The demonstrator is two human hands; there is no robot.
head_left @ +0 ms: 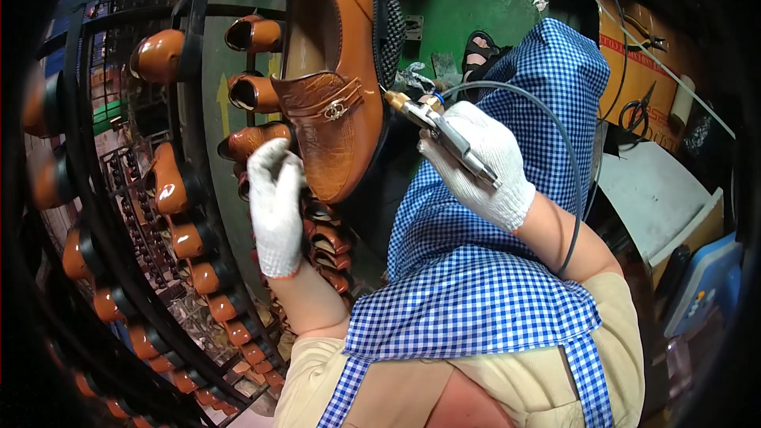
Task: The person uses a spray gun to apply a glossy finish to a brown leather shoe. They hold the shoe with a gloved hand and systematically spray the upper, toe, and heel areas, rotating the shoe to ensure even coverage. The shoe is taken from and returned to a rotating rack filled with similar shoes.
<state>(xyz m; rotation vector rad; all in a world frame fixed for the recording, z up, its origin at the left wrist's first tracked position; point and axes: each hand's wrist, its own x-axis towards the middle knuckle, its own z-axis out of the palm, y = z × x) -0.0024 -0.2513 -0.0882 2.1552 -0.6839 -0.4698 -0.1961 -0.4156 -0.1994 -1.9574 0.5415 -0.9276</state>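
Observation:
A large tan leather loafer [341, 111] with a metal buckle and dark sole stands toe-down in front of me, left of centre. What supports it is hidden. My right hand [483, 162], in a white knit glove, grips a metal air gun [452, 143] with a brass nozzle and a thin tip. The tip points at the loafer's right side, very close to it; I cannot tell whether they touch. A grey hose [547, 111] runs from the gun. My left hand [277, 206], also gloved, is beside the toe, fingers loosely curled with nothing visible in them.
Black metal racks [83, 111] with many glossy tan shoes [170, 182] fill the left side. On the right are a cardboard box [622, 71], scissors [638, 111], a grey-white panel [654, 198] and a blue item [701, 285]. A checked apron [476, 285] covers my lap above the green floor [468, 0].

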